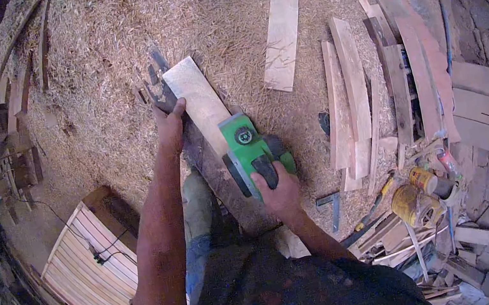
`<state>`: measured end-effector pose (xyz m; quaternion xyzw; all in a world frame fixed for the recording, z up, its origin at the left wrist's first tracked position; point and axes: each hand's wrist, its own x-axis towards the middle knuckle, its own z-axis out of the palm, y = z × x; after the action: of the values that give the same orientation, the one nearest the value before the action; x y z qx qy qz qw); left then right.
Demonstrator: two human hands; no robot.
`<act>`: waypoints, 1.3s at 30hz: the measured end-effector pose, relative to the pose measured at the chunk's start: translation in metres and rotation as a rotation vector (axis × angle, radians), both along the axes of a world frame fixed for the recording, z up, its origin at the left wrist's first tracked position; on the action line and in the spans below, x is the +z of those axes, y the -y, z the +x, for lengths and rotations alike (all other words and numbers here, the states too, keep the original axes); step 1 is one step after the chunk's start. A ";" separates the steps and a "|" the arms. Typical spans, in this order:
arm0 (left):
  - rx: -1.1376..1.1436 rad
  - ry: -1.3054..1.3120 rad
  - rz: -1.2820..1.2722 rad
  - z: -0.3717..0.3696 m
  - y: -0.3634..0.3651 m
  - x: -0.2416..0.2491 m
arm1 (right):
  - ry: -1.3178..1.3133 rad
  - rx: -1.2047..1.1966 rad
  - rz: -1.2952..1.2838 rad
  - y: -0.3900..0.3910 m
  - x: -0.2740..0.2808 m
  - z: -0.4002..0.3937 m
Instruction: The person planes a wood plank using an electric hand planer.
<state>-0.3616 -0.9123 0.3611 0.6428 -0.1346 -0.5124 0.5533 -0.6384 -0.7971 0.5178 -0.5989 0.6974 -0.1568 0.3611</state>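
Note:
My right hand (280, 193) is closed round the dark handle of a green electric planer (244, 143). The planer rests on the lower part of a pale wooden board (200, 98), which lies slanting over a dark, worn plank bench (201, 143). At the board's upper left edge is my left hand (171, 127), its thumb against the wood and its other fingers mostly hidden. Beside that hand, a dark notched wooden piece (156, 86) sticks out at the bench's far end.
Wood shavings (105, 53) cover the ground. A loose board (281, 33) lies ahead, with long planks (352, 79) to the right. Nearer are a try square (331, 206), a yellow container (410, 205) and a hand saw or similar yellow-handled tool (381, 193). A slatted wooden panel (91, 262) sits left.

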 end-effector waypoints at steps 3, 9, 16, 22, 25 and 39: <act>-0.018 0.029 0.043 0.001 0.001 0.010 | -0.008 0.046 0.086 0.033 0.002 0.020; -0.003 0.030 0.024 -0.001 -0.002 0.004 | 0.055 0.049 -0.110 0.096 -0.010 0.073; 0.044 -0.174 0.006 0.008 -0.003 -0.012 | 0.108 0.113 -0.086 0.197 -0.001 0.151; 0.078 -0.195 -0.033 0.009 -0.006 -0.008 | 0.130 0.148 -0.150 0.244 0.005 0.184; 0.103 -0.157 -0.026 0.015 -0.008 -0.017 | 0.198 0.155 -0.184 0.217 -0.008 0.156; -0.213 0.898 -0.006 -0.118 -0.040 0.035 | 0.039 -0.390 0.194 -0.226 0.069 -0.168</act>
<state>-0.4795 -0.8727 0.3965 0.7822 -0.4279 -0.2368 0.3860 -0.8064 -0.5713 0.5872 -0.4117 0.8047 -0.1674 0.3936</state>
